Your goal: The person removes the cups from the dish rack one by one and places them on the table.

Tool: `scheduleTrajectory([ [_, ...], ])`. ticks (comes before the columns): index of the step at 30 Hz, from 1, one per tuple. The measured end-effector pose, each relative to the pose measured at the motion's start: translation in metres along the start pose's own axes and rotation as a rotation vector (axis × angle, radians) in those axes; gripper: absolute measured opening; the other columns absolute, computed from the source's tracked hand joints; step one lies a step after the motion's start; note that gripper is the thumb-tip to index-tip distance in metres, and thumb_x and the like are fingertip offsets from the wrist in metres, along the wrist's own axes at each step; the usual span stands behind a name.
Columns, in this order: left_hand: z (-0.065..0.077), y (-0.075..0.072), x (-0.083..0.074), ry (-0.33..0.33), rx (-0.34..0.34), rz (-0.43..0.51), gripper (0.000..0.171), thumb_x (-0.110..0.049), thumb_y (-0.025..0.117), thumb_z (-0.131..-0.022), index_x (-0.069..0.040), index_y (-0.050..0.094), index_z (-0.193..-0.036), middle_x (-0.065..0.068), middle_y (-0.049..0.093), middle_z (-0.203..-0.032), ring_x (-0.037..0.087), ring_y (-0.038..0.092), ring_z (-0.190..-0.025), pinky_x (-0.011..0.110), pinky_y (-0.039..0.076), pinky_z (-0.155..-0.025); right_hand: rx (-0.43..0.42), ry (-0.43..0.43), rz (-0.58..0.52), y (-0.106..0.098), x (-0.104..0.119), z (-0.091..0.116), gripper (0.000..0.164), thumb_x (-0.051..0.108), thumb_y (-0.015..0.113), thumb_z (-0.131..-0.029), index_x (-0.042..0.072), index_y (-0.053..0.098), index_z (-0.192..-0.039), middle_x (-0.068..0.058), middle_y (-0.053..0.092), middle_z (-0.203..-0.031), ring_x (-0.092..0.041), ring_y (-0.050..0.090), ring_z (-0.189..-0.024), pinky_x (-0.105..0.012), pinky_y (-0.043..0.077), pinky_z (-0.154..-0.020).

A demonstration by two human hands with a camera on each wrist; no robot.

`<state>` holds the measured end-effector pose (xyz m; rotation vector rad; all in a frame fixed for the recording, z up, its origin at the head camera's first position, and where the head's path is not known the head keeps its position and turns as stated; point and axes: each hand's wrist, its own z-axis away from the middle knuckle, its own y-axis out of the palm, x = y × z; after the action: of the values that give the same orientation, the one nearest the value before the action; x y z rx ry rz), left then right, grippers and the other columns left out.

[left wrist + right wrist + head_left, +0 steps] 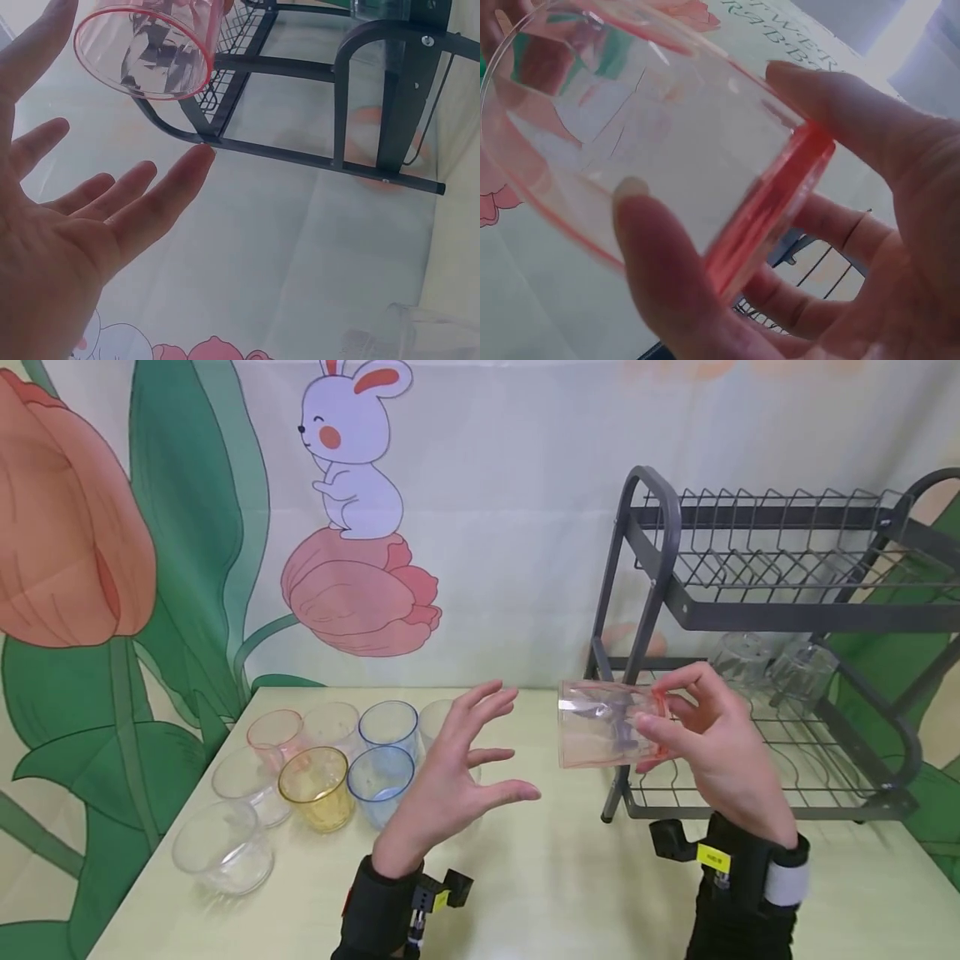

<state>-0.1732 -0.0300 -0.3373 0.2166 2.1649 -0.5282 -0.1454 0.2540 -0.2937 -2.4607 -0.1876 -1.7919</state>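
Observation:
My right hand (723,752) grips a clear pink glass (596,725) around its thick base, holding it sideways in the air with the mouth pointing left. In the right wrist view the thumb and fingers wrap the red-tinted base of the glass (667,135). My left hand (453,777) is raised with fingers spread, a short gap away from the glass's mouth, and holds nothing. The left wrist view shows the red rim (142,96) beyond its fingertips. Behind and left of that hand stand a blue glass (381,781) and an amber glass (318,789).
More glasses stand upright at the left, including a clear one (225,852) in front and a pink one (276,731). A two-tier dark dish rack (795,617) occupies the right side, with two upturned clear glasses (802,672) on its lower tier. A printed cloth (510,527) hangs behind.

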Motion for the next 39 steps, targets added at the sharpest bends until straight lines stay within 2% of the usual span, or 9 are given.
scheduleTrajectory([
  [4, 0.0, -0.002, -0.002, 0.004, -0.017, 0.011, 0.095, -0.003, 0.088, -0.069, -0.021, 0.04, -0.149, -0.004, 0.025, -0.154, 0.02, 0.038, -0.136, 0.037, 0.054, -0.088, 0.044, -0.01, -0.004, 0.007, 0.003, -0.002, 0.032, -0.008, 0.061, -0.091, 0.004, 0.046, -0.118, -0.023, 0.043, -0.122, -0.035, 0.053, -0.104, -0.051, 0.057, -0.062],
  [11, 0.001, -0.002, -0.007, 0.005, -0.007, 0.035, 0.094, -0.004, 0.088, -0.07, -0.021, 0.041, -0.149, -0.008, 0.025, -0.154, 0.017, 0.038, -0.136, 0.037, 0.053, -0.089, 0.119, 0.0, -0.01, 0.021, 0.004, -0.004, 0.034, -0.009, 0.063, -0.089, 0.005, 0.047, -0.116, -0.02, 0.039, -0.127, -0.036, 0.054, -0.108, -0.056, 0.056, -0.062],
  [19, 0.0, 0.0, -0.013, 0.06, 0.02, 0.118, 0.092, 0.004, 0.086, -0.069, -0.015, 0.042, -0.148, -0.004, 0.029, -0.152, 0.021, 0.04, -0.133, 0.04, 0.054, -0.088, 0.163, -0.001, -0.051, 0.028, 0.003, -0.007, 0.035, -0.01, 0.063, -0.088, 0.004, 0.046, -0.115, -0.02, 0.038, -0.128, -0.036, 0.054, -0.109, -0.057, 0.055, -0.061],
  [27, 0.001, -0.002, -0.013, 0.093, 0.013, 0.076, 0.079, 0.003, 0.084, -0.072, -0.01, 0.05, -0.142, 0.001, 0.035, -0.148, 0.024, 0.042, -0.129, 0.042, 0.054, -0.088, 0.191, -0.041, -0.073, 0.031, 0.0, -0.011, 0.035, -0.012, 0.062, -0.088, 0.001, 0.045, -0.115, -0.023, 0.036, -0.127, -0.034, 0.055, -0.11, -0.054, 0.056, -0.063],
  [39, 0.0, -0.004, -0.009, 0.136, -0.034, 0.051, 0.07, 0.001, 0.083, -0.072, -0.009, 0.054, -0.135, 0.002, 0.041, -0.142, 0.025, 0.045, -0.125, 0.038, 0.055, -0.085, 0.198, 0.017, -0.02, 0.036, -0.003, -0.013, 0.04, -0.007, 0.066, -0.088, 0.003, 0.042, -0.118, -0.023, 0.037, -0.13, -0.04, 0.052, -0.111, -0.054, 0.057, -0.063],
])
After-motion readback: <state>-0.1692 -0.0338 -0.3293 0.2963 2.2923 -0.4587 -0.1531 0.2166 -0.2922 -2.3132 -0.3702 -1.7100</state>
